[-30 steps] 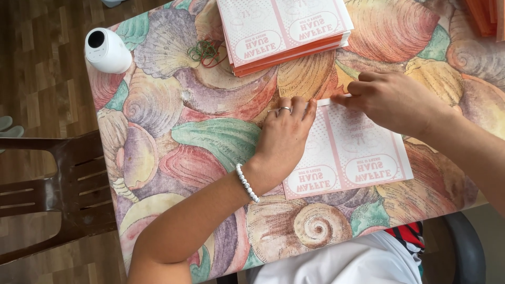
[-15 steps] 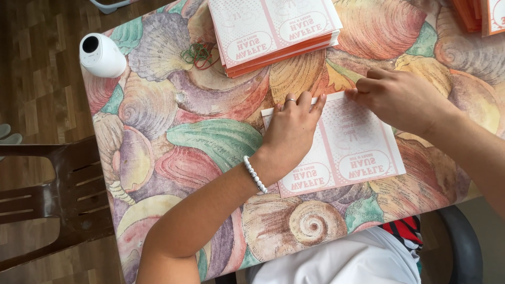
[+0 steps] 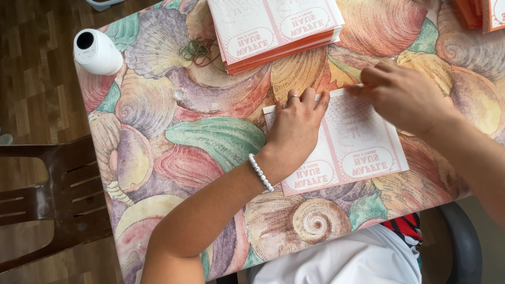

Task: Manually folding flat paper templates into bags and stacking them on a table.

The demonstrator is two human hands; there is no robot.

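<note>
Since half a second ago, our right hand [image 3: 405,94] has slid from the sheet's right part toward its far edge, while our left hand [image 3: 295,131] has stayed pressed where it was. Nearest us, the flat pink-and-white printed sheet [image 3: 357,152] lies on the shell-patterned tablecloth [image 3: 210,142] close to the table's near edge. We keep the left palm flat and open on its left half, grasping nothing, just pinning it. Our right fingertips seem to pinch the far edge; whether they close on it we cannot tell. To fold well, we judge the corners must align before creasing. Farther off sit the stack of similar sheets [image 3: 273,31], tangled rubber bands [image 3: 197,51] and a white round device [image 3: 97,51].
</note>
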